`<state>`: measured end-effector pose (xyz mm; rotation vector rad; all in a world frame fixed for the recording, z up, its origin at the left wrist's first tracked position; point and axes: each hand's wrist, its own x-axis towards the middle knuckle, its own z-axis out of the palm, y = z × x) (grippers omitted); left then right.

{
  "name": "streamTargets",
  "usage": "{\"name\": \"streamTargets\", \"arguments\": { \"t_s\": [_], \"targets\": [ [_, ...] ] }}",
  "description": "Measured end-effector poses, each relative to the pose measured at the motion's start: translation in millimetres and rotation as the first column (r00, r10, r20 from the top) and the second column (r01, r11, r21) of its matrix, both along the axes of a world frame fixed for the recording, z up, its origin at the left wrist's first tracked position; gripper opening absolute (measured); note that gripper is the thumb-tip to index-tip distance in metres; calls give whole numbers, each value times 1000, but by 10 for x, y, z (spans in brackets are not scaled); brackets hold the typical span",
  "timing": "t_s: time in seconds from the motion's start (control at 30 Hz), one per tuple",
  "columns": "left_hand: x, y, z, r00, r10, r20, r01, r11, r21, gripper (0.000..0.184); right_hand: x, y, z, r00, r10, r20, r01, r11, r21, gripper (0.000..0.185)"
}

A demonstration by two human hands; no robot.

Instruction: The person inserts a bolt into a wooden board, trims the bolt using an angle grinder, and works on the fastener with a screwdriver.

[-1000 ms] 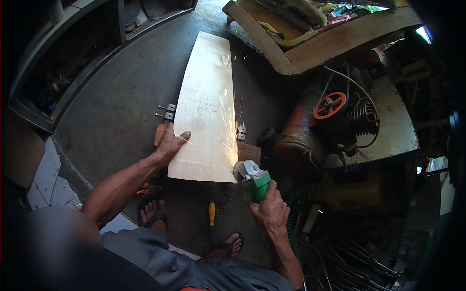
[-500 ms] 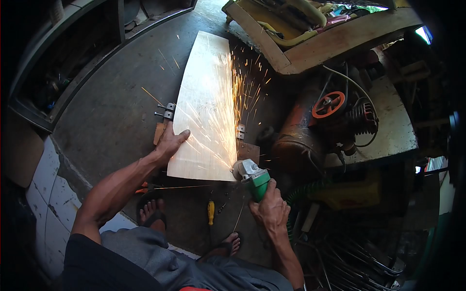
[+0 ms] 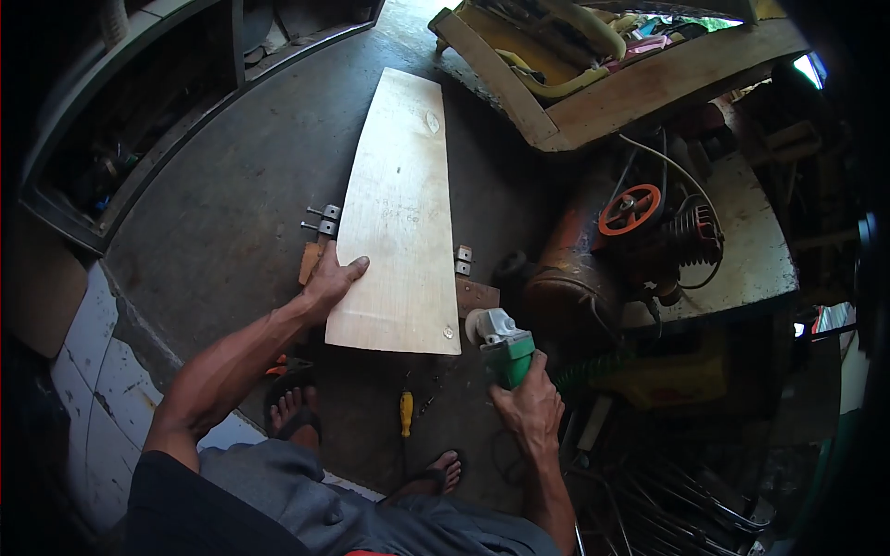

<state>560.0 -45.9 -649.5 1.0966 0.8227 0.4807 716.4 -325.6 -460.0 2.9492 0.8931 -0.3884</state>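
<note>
A pale, tapering wooden board (image 3: 394, 232) lies in the middle, with faint writing on it and a round metal spot (image 3: 448, 333) at its near right corner. My left hand (image 3: 334, 278) grips the board's left edge, thumb on top; the other fingers are hidden below. My right hand (image 3: 531, 403) is wrapped around a green angle grinder (image 3: 512, 360). The grinder's disc (image 3: 473, 326) is just right of the board, apart from it. Metal clamp pieces (image 3: 322, 221) stick out at the board's left side, and a similar metal fitting (image 3: 464, 260) shows at its right.
A yellow-handled screwdriver (image 3: 406, 414) lies on the floor near my feet. To the right stands a rusty air compressor with an orange wheel (image 3: 629, 209). A wooden-framed piece (image 3: 593, 102) stands at the back right, shelving (image 3: 167, 120) at the left. Metal rods (image 3: 667, 505) lie at lower right.
The grinder has moved right, off the board's near right corner, and the sparks have gone. The metal spot and the writing now show. My left hand keeps its grip on the board.
</note>
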Motion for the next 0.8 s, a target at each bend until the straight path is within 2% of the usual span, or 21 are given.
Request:
{"name": "streamTargets", "arguments": {
  "t_s": [0.07,0.1,0.17,0.2,0.23,0.27,0.3,0.33,0.37,0.4,0.43,0.47,0.53,0.6,0.8],
  "targets": [
    [-4,13,74,993,-10,-116,15,999,43,55,52,-83,-12,985,-129,-116,137,988,70,72],
    [-9,13,147,992,-13,-123,20,999,50,55,70,-142,-43,983,-132,-124,142,987,76,72],
    [17,-29,288,835,150,-530,103,903,418,54,109,-309,-148,915,-256,-311,338,908,247,71],
    [4,-91,411,832,143,-537,118,898,423,54,150,-434,-245,909,-265,-321,351,903,250,71],
    [-26,-168,574,850,302,-431,161,629,760,58,207,-560,-385,860,-283,-424,429,851,304,69],
    [-44,-273,736,879,396,-266,180,241,954,64,237,-668,-521,801,-288,-525,509,788,345,67],
    [-28,-471,886,958,239,-160,132,127,983,58,223,-759,-627,750,-245,-615,577,697,426,61],
    [-11,-729,1071,991,-49,-128,137,328,935,50,191,-761,-622,739,-250,-625,592,684,426,61],
    [9,-1021,1203,953,-295,-69,186,389,902,44,144,-741,-576,628,-221,-746,695,591,410,55],
    [23,-1292,1217,830,-534,-164,329,230,916,46,104,-750,-564,504,-171,-846,788,492,370,50],
    [52,-1635,1203,779,-612,-137,299,172,939,49,105,-788,-647,433,-96,-896,827,437,353,39],
    [44,-1966,1143,651,-751,-107,361,183,915,52,93,-800,-707,423,-91,-901,836,423,350,39],
    [-44,-2457,969,543,-807,-234,364,-25,931,49,67,-814,-771,258,-49,-965,919,319,230,36],
    [-54,-2557,968,518,-747,-418,347,-263,900,48,60,-827,-841,293,-7,-956,905,326,275,37],
    [2,-2724,1006,556,-713,-426,410,-211,888,48,26,-926,-918,213,8,-977,959,190,211,37]
  ]
}}
